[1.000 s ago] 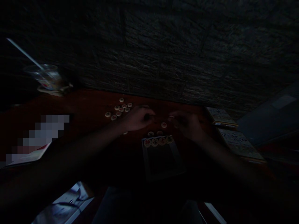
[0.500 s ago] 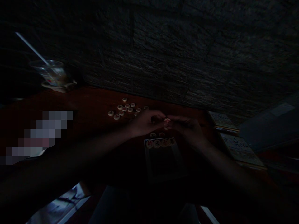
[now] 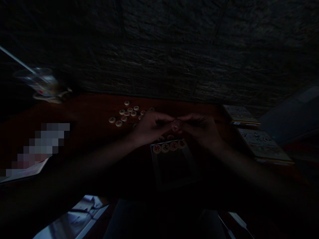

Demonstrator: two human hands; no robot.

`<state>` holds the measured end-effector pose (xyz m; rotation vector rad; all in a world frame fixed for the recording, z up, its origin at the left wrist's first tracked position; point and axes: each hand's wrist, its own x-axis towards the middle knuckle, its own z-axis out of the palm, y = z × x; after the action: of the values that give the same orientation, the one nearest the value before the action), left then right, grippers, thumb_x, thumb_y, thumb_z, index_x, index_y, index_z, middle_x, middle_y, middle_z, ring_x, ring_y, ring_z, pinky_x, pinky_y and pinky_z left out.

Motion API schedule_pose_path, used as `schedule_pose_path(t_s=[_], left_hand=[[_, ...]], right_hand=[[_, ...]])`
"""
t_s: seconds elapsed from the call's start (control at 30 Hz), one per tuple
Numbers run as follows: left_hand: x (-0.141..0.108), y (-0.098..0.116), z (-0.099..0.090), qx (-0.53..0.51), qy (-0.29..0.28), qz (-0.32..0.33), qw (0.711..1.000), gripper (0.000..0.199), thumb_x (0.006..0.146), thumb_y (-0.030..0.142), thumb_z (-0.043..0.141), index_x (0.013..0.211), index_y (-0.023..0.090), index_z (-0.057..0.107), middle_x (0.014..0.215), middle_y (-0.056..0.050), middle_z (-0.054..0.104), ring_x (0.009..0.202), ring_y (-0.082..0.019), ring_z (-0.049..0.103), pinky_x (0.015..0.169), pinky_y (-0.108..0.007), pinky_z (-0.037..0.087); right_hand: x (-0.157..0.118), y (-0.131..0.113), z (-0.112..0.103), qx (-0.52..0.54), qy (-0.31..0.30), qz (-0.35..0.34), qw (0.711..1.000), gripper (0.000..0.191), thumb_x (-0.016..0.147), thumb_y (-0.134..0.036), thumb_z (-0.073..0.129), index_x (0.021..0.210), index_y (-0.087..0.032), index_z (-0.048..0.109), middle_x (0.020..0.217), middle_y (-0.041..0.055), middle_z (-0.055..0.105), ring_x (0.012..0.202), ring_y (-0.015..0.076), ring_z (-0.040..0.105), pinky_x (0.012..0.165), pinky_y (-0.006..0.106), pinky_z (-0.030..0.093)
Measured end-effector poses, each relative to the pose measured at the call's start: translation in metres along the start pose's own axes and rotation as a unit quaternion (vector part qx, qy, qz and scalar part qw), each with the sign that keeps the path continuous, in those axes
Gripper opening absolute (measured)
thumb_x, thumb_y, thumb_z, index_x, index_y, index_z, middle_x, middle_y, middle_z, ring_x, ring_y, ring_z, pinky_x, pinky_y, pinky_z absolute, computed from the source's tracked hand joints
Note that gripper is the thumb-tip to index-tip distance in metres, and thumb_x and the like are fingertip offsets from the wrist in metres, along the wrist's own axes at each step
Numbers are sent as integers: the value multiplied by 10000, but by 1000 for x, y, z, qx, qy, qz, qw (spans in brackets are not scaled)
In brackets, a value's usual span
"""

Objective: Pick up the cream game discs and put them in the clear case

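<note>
My left hand (image 3: 152, 127) and my right hand (image 3: 203, 129) meet at the fingertips above the table, both closed on a small round piece (image 3: 175, 125). Just below them, a shallow tray (image 3: 154, 169) has a row of several round pieces with red or black characters along its far edge (image 3: 165, 147). Two more discs, one of them a round disc (image 3: 170, 137), lie right behind the tray. Several loose discs (image 3: 127, 113) are scattered on the table, left of and partly behind my left hand.
A plastic cup with a straw (image 3: 45, 81) stands at the far left of the reddish table (image 3: 87, 106). Two flat boxes (image 3: 264, 142) lie at the right. A stone wall (image 3: 159, 59) rises behind. A bright printed surface (image 3: 82, 212) shows at the lower left.
The view has shifted slightly. My fingertips have drawn closer together around the piece, which now shows less of its face. The tray's row looks unchanged.
</note>
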<state>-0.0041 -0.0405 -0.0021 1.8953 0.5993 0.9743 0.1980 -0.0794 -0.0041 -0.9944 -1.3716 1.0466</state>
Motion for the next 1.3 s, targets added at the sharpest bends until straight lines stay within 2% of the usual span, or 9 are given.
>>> schedule_pose_path(t_s=[0.13, 0.23, 0.43, 0.63, 0.83, 0.97, 1.1, 1.3], left_hand=[[-2, 2, 4, -5, -10, -16, 1000, 178, 932, 331, 765, 975, 172, 831, 969, -77, 844, 871, -206, 801, 785, -288, 611], [-2, 2, 6, -26, -7, -20, 999, 159, 905, 316, 797, 960, 169, 825, 941, -73, 841, 850, -200, 798, 762, -278, 610], [0, 3, 4, -26, 36, -43, 998, 259, 870, 400, 839, 972, 162, 831, 970, -87, 844, 889, -213, 797, 815, -295, 611], [1, 2, 3, -11, 55, -33, 998, 252, 889, 424, 814, 917, 174, 835, 907, -61, 842, 849, -191, 788, 781, -269, 589], [0, 3, 3, 8, 57, -34, 998, 270, 937, 435, 758, 902, 178, 835, 886, -50, 838, 820, -187, 783, 744, -258, 584], [0, 2, 3, 13, 42, -17, 999, 289, 978, 435, 707, 871, 195, 826, 885, -38, 835, 845, -182, 782, 793, -268, 589], [0, 3, 4, 14, 35, -14, 999, 282, 990, 420, 690, 879, 197, 821, 890, -35, 833, 858, -178, 779, 811, -271, 593], [-1, 5, 6, 5, 27, -17, 999, 209, 963, 385, 728, 949, 203, 831, 930, -40, 837, 831, -179, 779, 738, -266, 594]], right_hand=[[-2, -5, 2, -1, 5, 1, 1000, 330, 692, -498, 961, 789, -215, 823, 713, 26, 798, 580, 163, 717, 572, 293, 601], [-2, -6, 4, 2, 10, 3, 1000, 339, 686, -524, 957, 777, -226, 824, 712, 21, 797, 589, 162, 719, 574, 288, 605], [-2, -2, 3, 33, 12, 19, 999, 311, 700, -430, 969, 945, -267, 869, 861, 12, 842, 739, 176, 774, 733, 320, 645], [-5, -2, 2, 38, -6, 19, 999, 358, 662, -397, 991, 979, -282, 869, 961, 23, 853, 821, 214, 794, 818, 400, 663], [-6, -3, 2, 69, -45, 30, 996, 369, 680, -365, 983, 1015, -272, 858, 888, 18, 841, 750, 199, 780, 744, 390, 675], [-5, -2, 1, 52, -31, 18, 998, 337, 690, -355, 975, 994, -269, 858, 837, 11, 832, 681, 176, 758, 683, 341, 657], [-6, -1, 2, 53, -13, 16, 998, 338, 683, -336, 978, 994, -275, 860, 883, 17, 842, 724, 192, 776, 707, 356, 661], [-6, -1, 2, 46, 13, 15, 999, 304, 691, -360, 978, 962, -281, 863, 883, 16, 845, 735, 190, 781, 726, 353, 660]])
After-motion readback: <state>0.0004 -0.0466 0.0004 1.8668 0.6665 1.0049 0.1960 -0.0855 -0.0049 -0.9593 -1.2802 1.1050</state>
